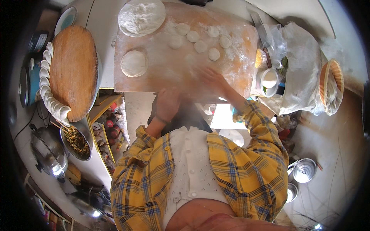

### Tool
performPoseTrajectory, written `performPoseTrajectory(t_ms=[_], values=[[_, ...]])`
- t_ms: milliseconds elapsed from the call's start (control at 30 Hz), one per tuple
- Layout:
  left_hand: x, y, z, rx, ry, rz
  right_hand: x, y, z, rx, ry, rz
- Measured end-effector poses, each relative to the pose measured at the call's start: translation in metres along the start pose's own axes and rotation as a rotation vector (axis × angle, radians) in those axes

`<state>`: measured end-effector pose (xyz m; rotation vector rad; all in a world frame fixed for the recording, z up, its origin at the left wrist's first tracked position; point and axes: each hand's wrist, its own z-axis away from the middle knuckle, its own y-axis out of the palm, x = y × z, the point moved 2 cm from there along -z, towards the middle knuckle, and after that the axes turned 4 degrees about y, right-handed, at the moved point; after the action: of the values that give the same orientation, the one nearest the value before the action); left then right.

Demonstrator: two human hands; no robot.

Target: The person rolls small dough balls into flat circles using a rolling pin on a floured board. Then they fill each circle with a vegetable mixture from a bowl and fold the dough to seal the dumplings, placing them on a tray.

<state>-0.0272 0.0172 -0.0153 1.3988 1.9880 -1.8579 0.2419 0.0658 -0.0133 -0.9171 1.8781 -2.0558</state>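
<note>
My left hand [168, 104] is curled at the near edge of a floured wooden board [162, 82]; blur hides whether it holds anything. My right hand [213, 81] lies palm down over the board, fingers stretched out and blurred, with nothing visible in them. Beyond its fingers are several small flattened dough rounds [214, 54]. On the board's left side rest a stack of thin dough wrappers [134, 63] and, farther back, a large mound of floured dough or flour [141, 18], possibly in a dish. A hazy patch blurs the area between my hands.
At left, crescent dumplings [44, 81] line the rim of an oval wooden board [73, 72]. Nearer stand a metal bowl of chopped filling [75, 141] with chopsticks and a lidded pan [49, 151]. At right are a cleaver [259, 27], a white tub [268, 83], plastic sheeting [302, 63] and a basket [323, 83].
</note>
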Motion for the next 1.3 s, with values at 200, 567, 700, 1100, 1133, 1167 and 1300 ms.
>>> performPoseTrajectory(t_ms=[200, 567, 700, 1100, 1133, 1167, 1300], values=[[-0.014, 0.012, -0.006, 0.044, 0.034, -0.029, 0.016, 0.005, 0.019, -0.101, 0.088, -0.051], [-0.031, 0.020, -0.019, 0.059, 0.070, -0.049, -0.056, -0.021, 0.055, -0.102, 0.492, 0.005], [-0.034, 0.026, -0.025, 0.013, 0.062, -0.052, -0.057, 0.000, -0.001, -0.443, 0.375, 0.020], [-0.021, 0.042, -0.072, 0.074, -0.056, -0.151, -0.046, -0.018, 0.076, -0.329, 0.469, -0.231], [-0.013, 0.047, -0.090, 0.099, -0.092, -0.183, -0.049, -0.020, 0.079, -0.296, 0.458, -0.169], [-0.011, 0.052, -0.099, 0.129, -0.123, -0.207, -0.050, -0.021, 0.085, -0.261, 0.455, -0.103], [-0.020, 0.052, -0.103, 0.191, 0.111, -0.376, -0.036, -0.006, 0.115, -0.192, 0.367, -0.032]])
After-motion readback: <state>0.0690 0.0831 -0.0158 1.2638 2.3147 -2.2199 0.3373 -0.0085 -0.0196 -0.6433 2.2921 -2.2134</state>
